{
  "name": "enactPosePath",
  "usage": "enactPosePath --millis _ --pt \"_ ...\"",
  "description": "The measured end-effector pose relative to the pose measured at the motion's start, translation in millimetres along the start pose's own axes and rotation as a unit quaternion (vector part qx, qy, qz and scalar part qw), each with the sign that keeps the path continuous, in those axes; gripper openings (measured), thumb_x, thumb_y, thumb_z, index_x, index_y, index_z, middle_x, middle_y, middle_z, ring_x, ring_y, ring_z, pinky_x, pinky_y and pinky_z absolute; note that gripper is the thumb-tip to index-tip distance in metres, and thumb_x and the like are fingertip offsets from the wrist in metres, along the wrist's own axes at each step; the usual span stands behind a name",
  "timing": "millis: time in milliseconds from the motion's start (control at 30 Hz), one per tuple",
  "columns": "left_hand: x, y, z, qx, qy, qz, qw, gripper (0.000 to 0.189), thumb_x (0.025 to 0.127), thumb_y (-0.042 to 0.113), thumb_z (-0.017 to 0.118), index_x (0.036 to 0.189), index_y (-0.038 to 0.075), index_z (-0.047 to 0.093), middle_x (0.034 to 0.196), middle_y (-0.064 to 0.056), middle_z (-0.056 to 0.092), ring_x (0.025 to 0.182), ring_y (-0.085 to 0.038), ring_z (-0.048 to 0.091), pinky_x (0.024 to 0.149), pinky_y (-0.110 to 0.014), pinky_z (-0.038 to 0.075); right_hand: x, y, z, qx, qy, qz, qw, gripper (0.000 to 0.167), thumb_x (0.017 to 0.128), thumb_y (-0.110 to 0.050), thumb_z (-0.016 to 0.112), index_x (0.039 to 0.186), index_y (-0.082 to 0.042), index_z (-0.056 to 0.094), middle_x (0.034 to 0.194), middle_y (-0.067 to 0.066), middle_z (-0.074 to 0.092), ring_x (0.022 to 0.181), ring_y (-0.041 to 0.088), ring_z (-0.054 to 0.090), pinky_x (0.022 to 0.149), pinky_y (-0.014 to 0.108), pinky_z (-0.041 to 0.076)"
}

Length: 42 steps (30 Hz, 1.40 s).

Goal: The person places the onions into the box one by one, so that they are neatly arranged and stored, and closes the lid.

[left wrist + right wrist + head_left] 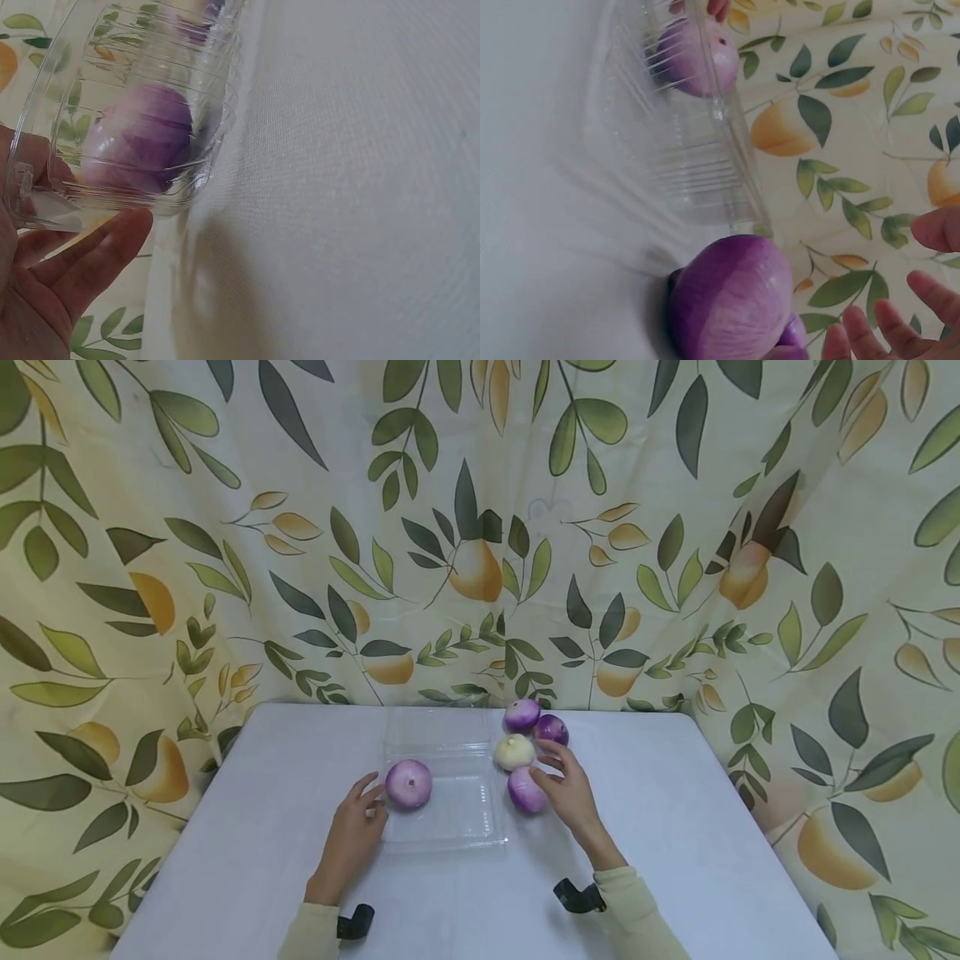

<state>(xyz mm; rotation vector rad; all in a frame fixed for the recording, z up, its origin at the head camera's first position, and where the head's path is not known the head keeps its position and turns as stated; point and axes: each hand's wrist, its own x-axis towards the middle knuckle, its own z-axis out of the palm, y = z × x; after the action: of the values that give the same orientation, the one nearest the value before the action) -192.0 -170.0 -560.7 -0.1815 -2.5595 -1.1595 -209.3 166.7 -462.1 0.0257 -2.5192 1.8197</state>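
Note:
A purple onion (408, 784) lies in the left part of a clear plastic container (465, 810), whose lid (438, 727) is folded back. At the container's left edge, my left hand (351, 831) holds the rim, with a fingertip against the outer wall in the left wrist view. My right hand (572, 793) is over the right side, thumb and fingers spread beside another purple onion (527, 790). In the right wrist view these fingers stand apart from that onion (731, 296), holding nothing. Behind it are a pale onion (514, 752) and two purple onions (522, 715).
A white-covered table (660, 810) carries everything. A leaf-and-fruit patterned curtain (480, 635) hangs right behind the table's far edge and along both sides. The loose onions are clustered just right of the container.

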Motion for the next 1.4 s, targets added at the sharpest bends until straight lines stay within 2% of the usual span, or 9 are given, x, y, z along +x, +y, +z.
enactPosePath --millis 200,333,567,900,1133,1400 --pt "0.2 0.8 -0.4 0.001 0.006 0.001 1.0 0.035 0.085 0.0 0.06 0.119 -0.005 0.067 0.141 -0.014 0.055 0.096 -0.022 0.071 0.08 -0.039 0.06 15.6 41 1 0.015 0.014 0.017 0.9996 0.056 0.091 -0.015 0.067 0.143 -0.012 0.047 0.151 0.01 0.043 0.138 0.034 0.044 0.111 0.048 0.04" --pt "-1.7 -1.5 1.5 0.004 0.011 0.01 0.9999 0.034 0.084 -0.001 0.061 0.117 -0.007 0.067 0.139 -0.017 0.056 0.093 -0.023 0.072 0.077 -0.038 0.061 17.4 53 2 -0.006 0.025 0.019 0.9995 0.055 0.09 -0.019 0.068 0.141 -0.015 0.048 0.149 0.009 0.045 0.136 0.032 0.046 0.109 0.047 0.043" --pt "-3.4 -4.2 3.0 0.006 0.008 -0.005 0.9999 0.035 0.085 -0.001 0.06 0.118 -0.006 0.067 0.14 -0.015 0.056 0.095 -0.024 0.072 0.08 -0.039 0.06 17.7 67 1 -0.031 0.028 0.028 0.9988 0.056 0.089 -0.021 0.069 0.141 -0.013 0.048 0.148 0.013 0.046 0.135 0.034 0.046 0.109 0.049 0.043" --pt "-3.7 -2.8 0.1 0.009 0.004 0.003 0.9999 0.036 0.084 -0.003 0.061 0.119 -0.007 0.066 0.14 -0.017 0.055 0.094 -0.025 0.072 0.079 -0.04 0.06 19.7 86 3 -0.044 0.005 0.05 0.9978 0.066 0.09 -0.028 0.069 0.146 -0.01 0.041 0.153 0.016 0.038 0.139 0.041 0.039 0.112 0.055 0.039" --pt "-1.2 -2.3 -2.4 0.017 0.005 0.007 0.9998 0.036 0.083 -0.003 0.063 0.119 -0.006 0.067 0.139 -0.016 0.056 0.092 -0.022 0.072 0.076 -0.035 0.06 21.4 90 7 -0.048 -0.005 0.053 0.9974 0.068 0.089 -0.025 0.069 0.148 -0.01 0.039 0.153 0.02 0.038 0.137 0.044 0.042 0.11 0.056 0.041" --pt "1.3 -1.7 -0.1 0.006 0.0 0.003 1.0 0.037 0.084 -0.003 0.061 0.12 -0.007 0.066 0.141 -0.017 0.055 0.094 -0.024 0.072 0.079 -0.038 0.06 21.2 90 8 -0.042 -0.012 0.061 0.9972 0.07 0.087 -0.024 0.071 0.148 -0.01 0.039 0.155 0.019 0.037 0.136 0.046 0.044 0.108 0.055 0.043"
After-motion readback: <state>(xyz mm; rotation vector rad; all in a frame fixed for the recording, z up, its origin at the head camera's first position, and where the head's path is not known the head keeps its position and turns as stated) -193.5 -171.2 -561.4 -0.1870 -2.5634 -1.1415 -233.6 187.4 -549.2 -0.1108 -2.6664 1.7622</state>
